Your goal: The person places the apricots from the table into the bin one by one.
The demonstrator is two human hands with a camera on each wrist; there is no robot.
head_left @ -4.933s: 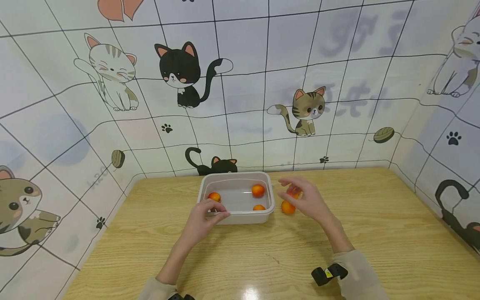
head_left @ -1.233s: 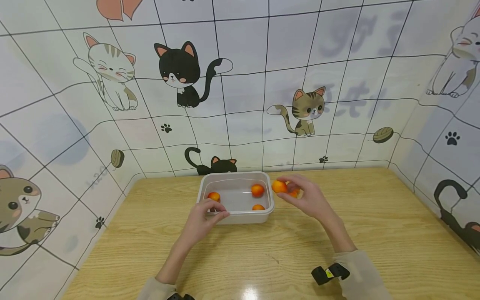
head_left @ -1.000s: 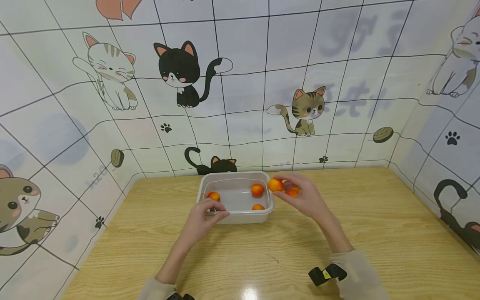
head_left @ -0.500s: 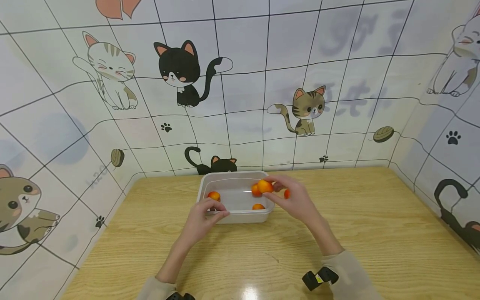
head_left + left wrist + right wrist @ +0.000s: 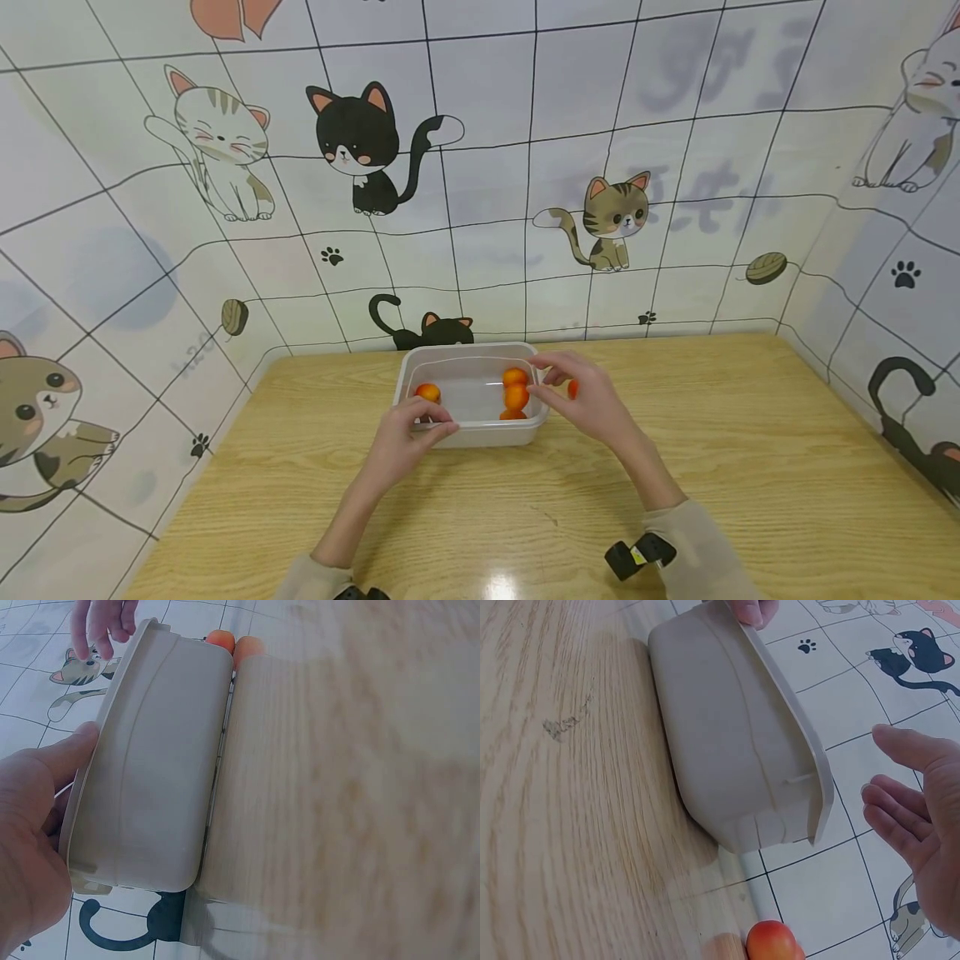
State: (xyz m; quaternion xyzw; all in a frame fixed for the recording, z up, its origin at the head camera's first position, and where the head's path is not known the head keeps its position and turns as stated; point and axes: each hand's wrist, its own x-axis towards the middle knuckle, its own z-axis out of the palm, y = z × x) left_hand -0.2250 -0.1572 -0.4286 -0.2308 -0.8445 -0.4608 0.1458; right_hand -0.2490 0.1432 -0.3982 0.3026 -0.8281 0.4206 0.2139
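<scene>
The left grip (image 5: pixel 405 442) pinches the near rim of the box (image 5: pixel 495 437) toward its left corner; the fingertips inside the rim are hard to make out. The right grip (image 5: pixel 588 400) hangs just above the box's right rim, thumb and fingers parted, with nothing between them.

In the box's left end lies 1 fruit (image 5: pixel 428 392), its lower edge partly covered by the left grip. At the right end, 3 other fruits (image 5: pixel 517 397) overlap in a row; the nearest is cut by the near rim, and whether they touch cannot be told. Both wrist views show only the box's outer walls, so its contents are hidden there.

To the right of the box, a loose fruit (image 5: pixel 771 941) sits on the surface (image 5: pixel 480 517), mostly hidden behind the right grip in the head view. The right wrist view shows an edge of what looks like another behind it.
</scene>
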